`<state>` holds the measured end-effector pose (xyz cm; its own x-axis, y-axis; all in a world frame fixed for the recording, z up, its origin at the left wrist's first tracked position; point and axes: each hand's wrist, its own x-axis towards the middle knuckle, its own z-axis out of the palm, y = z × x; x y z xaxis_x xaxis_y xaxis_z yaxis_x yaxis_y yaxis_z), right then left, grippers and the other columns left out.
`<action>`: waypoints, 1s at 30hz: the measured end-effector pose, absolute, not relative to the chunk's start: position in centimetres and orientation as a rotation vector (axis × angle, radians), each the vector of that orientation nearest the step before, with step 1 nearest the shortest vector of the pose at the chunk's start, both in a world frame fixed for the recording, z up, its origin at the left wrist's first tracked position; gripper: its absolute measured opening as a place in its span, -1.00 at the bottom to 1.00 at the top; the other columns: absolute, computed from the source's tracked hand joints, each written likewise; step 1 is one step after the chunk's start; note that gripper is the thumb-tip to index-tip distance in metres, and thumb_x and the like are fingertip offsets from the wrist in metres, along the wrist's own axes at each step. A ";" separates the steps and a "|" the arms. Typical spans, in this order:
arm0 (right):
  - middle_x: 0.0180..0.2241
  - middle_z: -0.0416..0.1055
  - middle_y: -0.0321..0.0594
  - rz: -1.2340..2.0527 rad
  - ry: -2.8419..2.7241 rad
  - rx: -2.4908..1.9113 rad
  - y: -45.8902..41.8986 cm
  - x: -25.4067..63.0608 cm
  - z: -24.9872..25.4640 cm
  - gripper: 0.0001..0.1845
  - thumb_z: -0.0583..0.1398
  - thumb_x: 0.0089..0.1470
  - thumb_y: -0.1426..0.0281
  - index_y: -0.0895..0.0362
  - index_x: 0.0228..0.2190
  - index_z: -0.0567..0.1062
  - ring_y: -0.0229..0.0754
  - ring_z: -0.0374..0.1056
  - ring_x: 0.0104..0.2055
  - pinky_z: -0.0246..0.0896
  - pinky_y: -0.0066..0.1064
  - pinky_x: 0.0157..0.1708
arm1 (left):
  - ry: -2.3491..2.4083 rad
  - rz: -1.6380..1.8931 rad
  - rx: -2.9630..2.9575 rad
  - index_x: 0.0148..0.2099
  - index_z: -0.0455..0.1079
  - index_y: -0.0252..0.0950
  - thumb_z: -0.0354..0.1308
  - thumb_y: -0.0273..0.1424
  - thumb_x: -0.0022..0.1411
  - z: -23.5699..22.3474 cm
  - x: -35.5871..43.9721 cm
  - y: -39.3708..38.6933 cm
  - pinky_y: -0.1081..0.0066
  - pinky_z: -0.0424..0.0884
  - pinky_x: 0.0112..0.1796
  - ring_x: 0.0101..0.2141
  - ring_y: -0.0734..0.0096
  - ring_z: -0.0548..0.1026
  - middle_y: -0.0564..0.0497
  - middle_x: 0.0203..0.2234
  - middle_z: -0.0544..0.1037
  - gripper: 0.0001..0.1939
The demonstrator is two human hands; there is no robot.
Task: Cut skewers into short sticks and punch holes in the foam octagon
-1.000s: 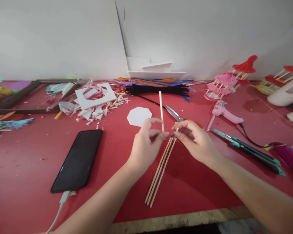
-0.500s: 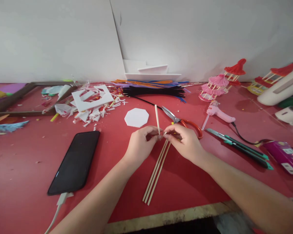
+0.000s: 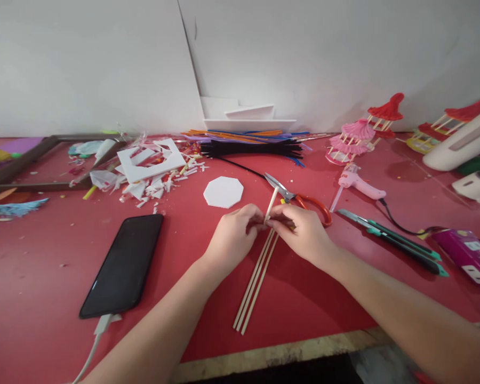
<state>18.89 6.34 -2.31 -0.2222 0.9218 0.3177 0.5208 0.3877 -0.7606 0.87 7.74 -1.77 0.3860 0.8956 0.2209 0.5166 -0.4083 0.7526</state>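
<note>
My left grip (image 3: 232, 233) and right grip (image 3: 307, 230) pinch a short, pale wooden stick (image 3: 272, 200) low down, likely for steadiness; it tilts above the red counter (image 3: 312, 309); three long, pale wooden sticks (image 3: 257, 277) lie close, probably for reach.

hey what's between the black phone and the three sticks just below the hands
In the head view, the left forearm crosses over the red tabletop between the phone and the sticks.
</note>
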 end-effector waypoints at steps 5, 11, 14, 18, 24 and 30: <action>-0.30 0.55 -0.20 0.572 -1.942 -1.210 6.4 18.9 -1.9 -0.86 0.16 0.10 0.47 0.09 -0.29 0.50 -0.17 0.48 -0.27 0.37 -0.37 -0.31 | 1.255 0.822 2.156 -0.34 0.33 -0.24 0.00 -0.69 0.03 -1.6 0.8 7.7 0.44 0.47 -0.30 -0.36 0.44 0.55 0.11 -0.41 0.56 -0.75; -0.34 0.55 -0.23 0.548 -1.970 -1.229 6.3 18.8 -1.4 -0.87 0.17 0.09 0.50 0.09 -0.32 0.51 -0.21 0.46 -0.32 0.33 -0.42 -0.36 | 1.271 0.795 2.153 -0.35 0.26 -0.23 0.02 -0.66 0.03 -1.2 0.8 7.6 0.47 0.41 -0.38 -0.41 0.45 0.51 0.13 -0.46 0.50 -0.79; -0.35 0.55 -0.25 0.561 -1.939 -1.246 6.2 18.7 -1.5 -0.88 0.19 0.07 0.50 0.09 -0.33 0.52 -0.23 0.45 -0.35 0.33 -0.44 -0.38 | 1.319 0.754 2.153 -0.34 0.24 -0.23 0.03 -0.65 0.02 -0.9 0.9 7.6 0.47 0.39 -0.39 -0.42 0.43 0.50 0.13 -0.47 0.48 -0.79; -0.34 0.55 -0.26 0.573 -1.922 -1.236 6.3 18.5 -1.6 -0.87 0.20 0.07 0.52 0.09 -0.33 0.53 -0.24 0.46 -0.33 0.34 -0.44 -0.35 | 1.316 0.738 2.112 -0.36 0.22 -0.22 0.06 -0.62 0.06 -0.8 0.8 7.6 0.46 0.39 -0.36 -0.41 0.43 0.50 0.13 -0.47 0.49 -0.82; -0.34 0.52 -0.23 0.609 -1.922 -1.224 6.4 18.5 -1.6 -0.87 0.19 0.07 0.52 0.09 -0.35 0.53 -0.21 0.45 -0.31 0.36 -0.40 -0.33 | 1.306 0.759 2.065 -0.34 0.21 -0.21 0.08 -0.64 0.05 -1.0 0.8 7.6 0.47 0.40 -0.34 -0.39 0.44 0.52 0.14 -0.44 0.51 -0.79; -0.26 0.41 -0.16 0.608 -1.879 -1.148 6.4 18.4 -2.0 -0.89 0.18 0.07 0.50 0.13 -0.35 0.53 -0.23 0.42 -0.28 0.39 -0.42 -0.33 | 1.327 0.875 1.952 -0.21 0.25 -0.19 0.10 -0.63 0.08 -1.2 1.1 7.3 0.50 0.45 -0.25 -0.27 0.46 0.56 0.13 -0.32 0.56 -0.73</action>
